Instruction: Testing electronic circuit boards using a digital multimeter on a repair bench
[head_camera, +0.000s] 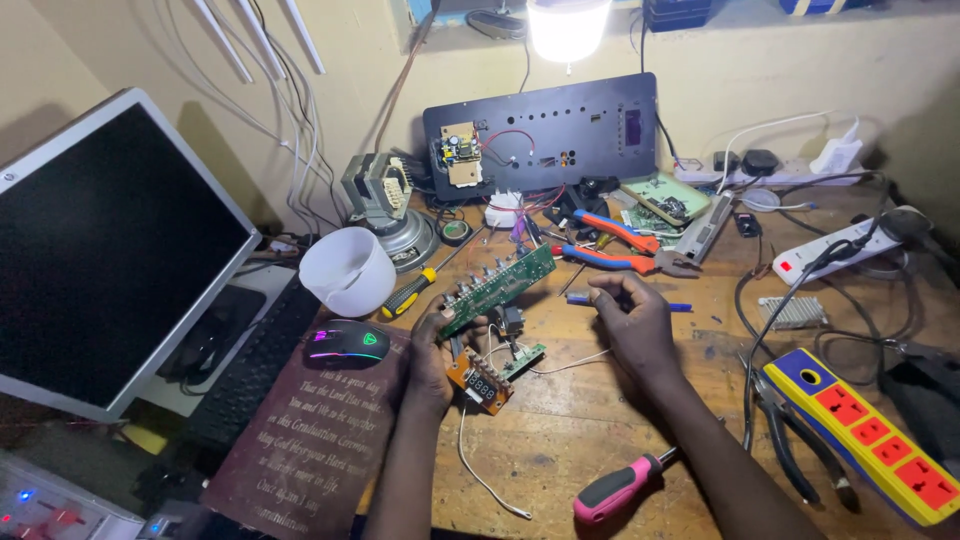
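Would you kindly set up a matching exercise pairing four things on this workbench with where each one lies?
Things:
1. long green circuit board
2. pink-handled screwdriver
3. white cup
4. computer mouse

Places:
A. on the dark plaque
B. held in the left hand
C. on the wooden bench near the right forearm
D. in front of the monitor, beside the yellow-handled screwdriver

Pairs: 1-B, 2-C, 3-D, 4-A
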